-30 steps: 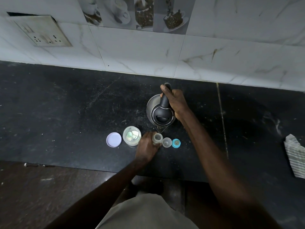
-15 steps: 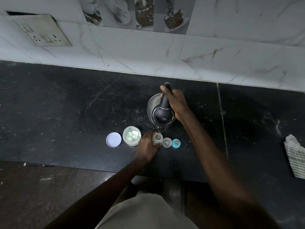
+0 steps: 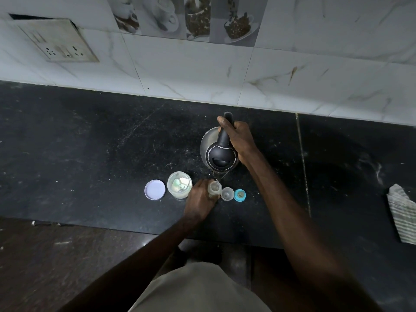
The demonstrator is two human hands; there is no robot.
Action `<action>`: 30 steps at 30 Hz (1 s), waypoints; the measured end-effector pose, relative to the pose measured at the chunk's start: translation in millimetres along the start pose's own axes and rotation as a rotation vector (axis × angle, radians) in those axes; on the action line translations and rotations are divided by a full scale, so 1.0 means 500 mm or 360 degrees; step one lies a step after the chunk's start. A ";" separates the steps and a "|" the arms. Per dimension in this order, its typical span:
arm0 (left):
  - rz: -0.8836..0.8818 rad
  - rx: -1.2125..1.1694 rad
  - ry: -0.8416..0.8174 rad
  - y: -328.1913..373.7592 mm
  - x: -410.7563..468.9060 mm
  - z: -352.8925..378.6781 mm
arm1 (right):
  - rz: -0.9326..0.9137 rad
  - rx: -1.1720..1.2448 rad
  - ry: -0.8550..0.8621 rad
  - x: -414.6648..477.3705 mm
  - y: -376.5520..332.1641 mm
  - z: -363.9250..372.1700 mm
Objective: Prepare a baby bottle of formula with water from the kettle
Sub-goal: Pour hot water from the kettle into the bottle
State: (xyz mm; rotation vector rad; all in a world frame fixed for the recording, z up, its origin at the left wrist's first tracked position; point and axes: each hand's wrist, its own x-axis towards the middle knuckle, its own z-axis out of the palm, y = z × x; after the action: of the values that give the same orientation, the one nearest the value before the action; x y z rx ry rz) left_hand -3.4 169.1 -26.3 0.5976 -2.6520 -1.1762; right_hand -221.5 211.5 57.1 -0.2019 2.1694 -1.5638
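A steel kettle with a black lid is tilted over the black counter, and my right hand grips its black handle. Its spout hangs just above the open mouth of a small clear baby bottle, and a thin stream of water falls into it. My left hand holds the bottle upright on the counter. Right of the bottle lie a clear cap and a blue teat ring. An open formula jar with a scoop inside stands to the left, its pale lid beside it.
The black stone counter ends at a front edge near my body. A tiled wall with a socket plate rises behind. A striped cloth lies at the far right.
Almost nothing differs. The kettle stays tilted over the bottle and both hands keep their places.
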 end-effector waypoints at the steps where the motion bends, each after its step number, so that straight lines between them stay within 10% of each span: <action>1: -0.0009 -0.0004 0.0000 0.000 0.001 0.001 | 0.0001 0.0001 -0.0008 -0.001 -0.002 0.001; 30: -0.0019 -0.0022 -0.0032 -0.006 -0.004 -0.004 | -0.0051 0.0000 -0.0081 -0.023 -0.027 0.003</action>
State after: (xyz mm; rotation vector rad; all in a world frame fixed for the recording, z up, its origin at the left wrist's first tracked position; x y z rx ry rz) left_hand -0.2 167.0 -27.2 0.6028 -2.6585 -1.2089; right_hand -212.6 209.8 72.1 -0.2746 2.1370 -1.5594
